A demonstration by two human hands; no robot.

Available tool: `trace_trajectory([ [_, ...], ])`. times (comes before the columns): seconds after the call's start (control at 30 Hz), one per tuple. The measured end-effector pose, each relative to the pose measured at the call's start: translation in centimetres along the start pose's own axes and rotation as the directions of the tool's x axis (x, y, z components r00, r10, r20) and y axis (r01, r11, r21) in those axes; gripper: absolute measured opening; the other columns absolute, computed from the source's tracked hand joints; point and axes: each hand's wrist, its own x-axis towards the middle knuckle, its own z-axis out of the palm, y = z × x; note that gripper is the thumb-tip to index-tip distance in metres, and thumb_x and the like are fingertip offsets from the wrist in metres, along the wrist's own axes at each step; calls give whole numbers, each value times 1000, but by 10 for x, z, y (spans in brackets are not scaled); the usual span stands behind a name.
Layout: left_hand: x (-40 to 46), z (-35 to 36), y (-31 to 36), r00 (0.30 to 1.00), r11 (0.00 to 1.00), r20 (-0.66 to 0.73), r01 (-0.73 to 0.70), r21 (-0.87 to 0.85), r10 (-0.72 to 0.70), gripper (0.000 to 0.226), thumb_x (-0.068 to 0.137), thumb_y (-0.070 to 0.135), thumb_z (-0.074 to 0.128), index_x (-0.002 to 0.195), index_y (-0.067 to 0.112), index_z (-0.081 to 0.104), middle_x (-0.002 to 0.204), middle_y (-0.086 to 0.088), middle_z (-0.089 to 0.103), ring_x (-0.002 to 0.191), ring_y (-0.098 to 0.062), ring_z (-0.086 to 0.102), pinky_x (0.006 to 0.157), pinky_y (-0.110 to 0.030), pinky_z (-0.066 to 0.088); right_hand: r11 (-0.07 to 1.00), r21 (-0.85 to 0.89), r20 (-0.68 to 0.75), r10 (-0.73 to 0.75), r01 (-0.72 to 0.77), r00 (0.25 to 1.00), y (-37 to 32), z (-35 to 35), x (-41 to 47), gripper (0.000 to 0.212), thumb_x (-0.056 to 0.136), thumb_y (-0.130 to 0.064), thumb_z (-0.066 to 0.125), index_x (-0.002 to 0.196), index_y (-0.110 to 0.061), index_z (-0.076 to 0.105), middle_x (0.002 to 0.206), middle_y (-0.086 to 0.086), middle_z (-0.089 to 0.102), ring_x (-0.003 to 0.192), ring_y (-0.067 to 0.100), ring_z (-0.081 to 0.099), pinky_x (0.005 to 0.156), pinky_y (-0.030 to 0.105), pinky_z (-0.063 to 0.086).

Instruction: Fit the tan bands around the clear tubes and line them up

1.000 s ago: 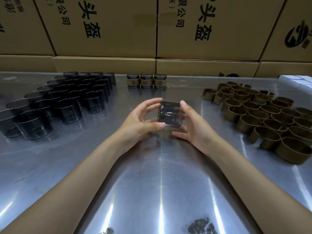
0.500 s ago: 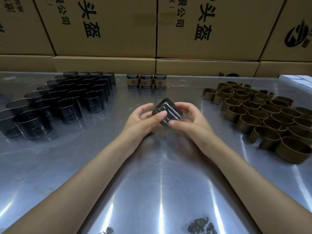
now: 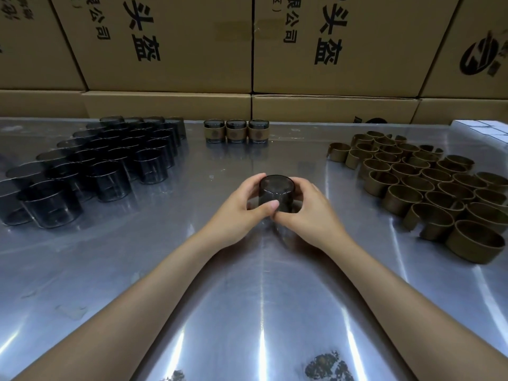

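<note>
A smoky clear tube (image 3: pixel 276 191) stands upright at the middle of the steel table, closed end up. My left hand (image 3: pixel 243 206) grips its left side, thumb across the front. My right hand (image 3: pixel 310 213) grips its right side, fingers curled round the back. Several bare clear tubes (image 3: pixel 110 163) are grouped at the left. Several tan bands (image 3: pixel 428 185) stand in a cluster at the right. Three tubes wearing tan bands (image 3: pixel 235 131) stand in a row at the back centre.
Stacked cardboard boxes (image 3: pixel 253 50) form a wall along the table's far edge. White boxes (image 3: pixel 486 130) sit at the far right corner. The reflective steel table (image 3: pixel 192 298) has dark smudges near the front edge.
Both hands have turned the tube from lying tilted between them to standing upright, and lowered it slightly toward the table.
</note>
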Motion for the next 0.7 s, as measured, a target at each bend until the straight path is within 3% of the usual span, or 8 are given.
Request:
trace_trajectory([
  [0.07, -1, 2, 0, 1000, 1000, 22, 9, 23, -9, 63, 92, 12, 62, 146, 13, 30, 136, 6, 48, 131, -4, 42, 108, -18, 35, 1000, -22, 31, 22, -21, 999, 0, 0, 0, 72, 73, -22, 74, 138, -14, 45, 130, 1, 49, 116, 15, 53, 99, 32, 46],
  [0.17, -2, 4, 3, 999, 999, 6, 47, -6, -47, 72, 93, 29, 60, 152, 20, 21, 139, 14, 40, 128, 3, 39, 104, -14, 32, 998, -35, 68, 46, -43, 997, -2, -6, 1, 76, 79, -22, 68, 147, -18, 33, 130, -7, 40, 122, 9, 43, 94, 23, 33],
  [0.23, -2, 3, 5, 996, 995, -59, 63, -71, -68, 64, 95, 36, 52, 151, 22, 25, 143, 13, 40, 120, 11, 43, 96, -5, 32, 996, -85, -60, 9, -14, 998, 0, -18, 2, 68, 82, -17, 63, 145, -18, 37, 132, -4, 44, 127, 14, 41, 98, 27, 32],
  [0.27, -1, 2, 6, 993, 994, -95, 66, -91, -75, 58, 96, 38, 49, 149, 23, 29, 144, 13, 41, 114, 15, 45, 91, -1, 32, 980, -201, -158, -18, -14, 987, 3, -27, 3, 63, 83, -16, 61, 142, -17, 40, 136, 1, 46, 131, 18, 39, 105, 33, 32],
  [0.37, 0, -1, 6, 985, 992, -147, 75, -104, -90, 49, 98, 43, 43, 144, 26, 38, 145, 10, 47, 125, 4, 46, 103, -16, 33, 819, -532, -347, 20, -215, 938, 22, -52, 6, 55, 88, -18, 59, 141, -14, 42, 147, 8, 41, 143, 25, 24, 119, 47, 14],
  [0.43, 0, -1, 4, 984, 991, -145, 85, -99, -99, 48, 98, 45, 42, 143, 27, 39, 144, 9, 48, 131, -3, 44, 110, -26, 31, 737, -578, -394, 125, -351, 911, 32, -60, 6, 55, 91, -18, 55, 143, -11, 38, 154, 11, 33, 147, 28, 14, 119, 50, 4],
  [0.53, 0, 0, 3, 983, 990, -146, 94, -102, -108, 48, 98, 46, 42, 141, 27, 41, 143, 9, 49, 132, -5, 44, 115, -33, 30, 670, -603, -408, 206, -433, 889, 36, -59, 9, 55, 95, -17, 48, 147, -9, 31, 157, 13, 26, 149, 29, 7, 118, 51, -3],
  [0.7, 0, -1, 3, 977, 988, -170, 108, -112, -126, 47, 98, 46, 41, 141, 26, 44, 142, 9, 50, 132, -6, 44, 117, -38, 29, 612, -636, -457, 192, -469, 869, 37, -60, 9, 48, 95, -25, 54, 138, -8, 41, 144, 17, 41, 141, 32, 24, 117, 54, 1],
])
